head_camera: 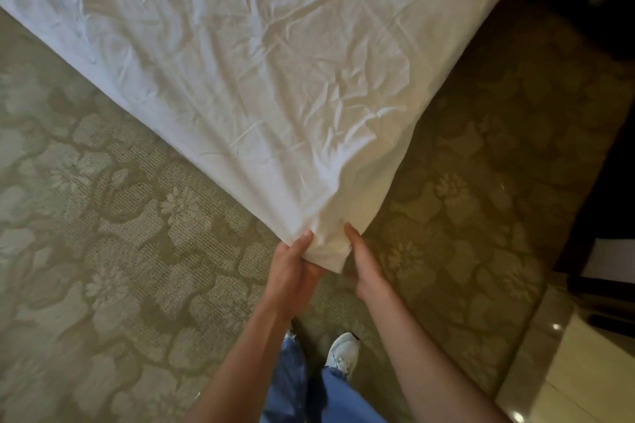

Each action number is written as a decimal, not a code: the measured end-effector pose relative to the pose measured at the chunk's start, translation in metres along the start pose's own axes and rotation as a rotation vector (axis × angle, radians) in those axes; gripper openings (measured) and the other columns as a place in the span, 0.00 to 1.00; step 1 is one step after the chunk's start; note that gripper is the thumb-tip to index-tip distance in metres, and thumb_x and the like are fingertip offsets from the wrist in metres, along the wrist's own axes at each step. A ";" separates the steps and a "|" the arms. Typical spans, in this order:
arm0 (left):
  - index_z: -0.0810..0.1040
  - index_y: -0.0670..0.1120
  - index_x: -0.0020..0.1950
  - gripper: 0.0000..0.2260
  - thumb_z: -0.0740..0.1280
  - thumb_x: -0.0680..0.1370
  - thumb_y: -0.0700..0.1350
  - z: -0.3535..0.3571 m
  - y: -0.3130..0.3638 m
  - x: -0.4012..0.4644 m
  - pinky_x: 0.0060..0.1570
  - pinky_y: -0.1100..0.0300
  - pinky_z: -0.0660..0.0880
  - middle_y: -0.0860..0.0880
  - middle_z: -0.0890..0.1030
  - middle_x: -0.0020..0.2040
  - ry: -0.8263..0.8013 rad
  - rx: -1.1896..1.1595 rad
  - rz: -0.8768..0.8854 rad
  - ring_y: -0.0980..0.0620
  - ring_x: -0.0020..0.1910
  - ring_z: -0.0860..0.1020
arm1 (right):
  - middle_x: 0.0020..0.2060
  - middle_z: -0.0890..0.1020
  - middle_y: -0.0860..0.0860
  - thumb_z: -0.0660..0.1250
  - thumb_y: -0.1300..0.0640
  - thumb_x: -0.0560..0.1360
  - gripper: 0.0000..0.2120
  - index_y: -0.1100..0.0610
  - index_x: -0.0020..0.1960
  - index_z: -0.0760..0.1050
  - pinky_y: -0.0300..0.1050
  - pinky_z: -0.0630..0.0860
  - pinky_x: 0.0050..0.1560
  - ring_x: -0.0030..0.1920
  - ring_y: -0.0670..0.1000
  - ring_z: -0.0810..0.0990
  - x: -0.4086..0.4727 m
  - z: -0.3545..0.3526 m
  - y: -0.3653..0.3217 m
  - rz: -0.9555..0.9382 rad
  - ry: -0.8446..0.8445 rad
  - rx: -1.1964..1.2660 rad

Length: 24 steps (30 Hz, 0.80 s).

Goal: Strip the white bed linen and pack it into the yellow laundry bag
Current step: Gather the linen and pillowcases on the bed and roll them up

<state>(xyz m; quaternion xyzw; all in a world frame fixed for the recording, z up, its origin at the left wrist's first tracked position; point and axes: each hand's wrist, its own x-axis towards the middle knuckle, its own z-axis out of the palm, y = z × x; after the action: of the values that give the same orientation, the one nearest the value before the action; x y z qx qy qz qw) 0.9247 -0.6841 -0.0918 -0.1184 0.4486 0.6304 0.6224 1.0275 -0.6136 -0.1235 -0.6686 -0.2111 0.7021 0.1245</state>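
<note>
**A:** What do you see from the head view?

**B:** I see a carpet (113, 233) on the floor. It is green-grey with big flower shapes. On the far right there is a shiny pale tiled floor (584, 364) and some dark furniture (604, 182) that I cannot make out well. I also see blue trouser legs (292, 385) and one white shoe (343, 352) at the bottom.

**A:** Where is the sheet?

**B:** The white sheet (257, 55) fills the top of the view. It is wrinkly and comes down to one corner near the middle, above the carpet. I cannot see the bed under it.

**A:** And the hands?

**B:** Both hands are at that corner. My left hand (293, 271) pinches the cloth, with the thumb on top and the fingers (314, 273) curled under the edge. My right hand (362, 263) is just beside it, on the right side of the corner. Its thumb lies against the cloth, and its other fingers go under the sheet, so it holds the cloth too.
</note>
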 end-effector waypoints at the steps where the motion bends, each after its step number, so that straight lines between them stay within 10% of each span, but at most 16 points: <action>1: 0.71 0.31 0.68 0.20 0.63 0.79 0.40 0.003 -0.001 -0.002 0.63 0.39 0.74 0.33 0.77 0.64 0.009 -0.015 0.007 0.36 0.62 0.78 | 0.61 0.82 0.58 0.64 0.37 0.77 0.28 0.56 0.67 0.76 0.58 0.73 0.67 0.61 0.58 0.80 -0.003 -0.002 0.001 0.079 -0.088 0.102; 7: 0.72 0.39 0.67 0.15 0.61 0.81 0.41 0.007 -0.010 -0.013 0.53 0.40 0.80 0.40 0.82 0.58 0.082 -0.027 0.120 0.42 0.55 0.82 | 0.62 0.80 0.63 0.61 0.53 0.81 0.20 0.63 0.68 0.73 0.57 0.74 0.64 0.60 0.61 0.79 -0.009 -0.012 -0.019 0.107 -0.154 0.441; 13: 0.76 0.42 0.60 0.09 0.59 0.84 0.42 0.021 -0.010 -0.016 0.44 0.54 0.83 0.47 0.85 0.51 0.197 0.003 0.264 0.50 0.49 0.84 | 0.40 0.82 0.52 0.70 0.60 0.76 0.02 0.57 0.45 0.78 0.42 0.74 0.34 0.37 0.49 0.79 -0.028 -0.038 -0.030 -0.211 0.179 0.088; 24: 0.78 0.45 0.37 0.18 0.59 0.84 0.46 0.081 -0.047 -0.033 0.26 0.67 0.61 0.58 0.69 0.24 0.064 0.723 0.370 0.61 0.23 0.63 | 0.27 0.74 0.49 0.71 0.51 0.75 0.20 0.65 0.33 0.74 0.44 0.68 0.36 0.33 0.48 0.72 -0.063 -0.075 -0.076 -0.527 0.121 -0.257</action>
<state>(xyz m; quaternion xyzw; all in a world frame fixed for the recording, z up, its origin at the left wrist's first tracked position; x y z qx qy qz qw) 1.0068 -0.6567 -0.0421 0.1712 0.6740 0.5296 0.4857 1.0980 -0.5661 -0.0343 -0.6417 -0.4566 0.5720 0.2293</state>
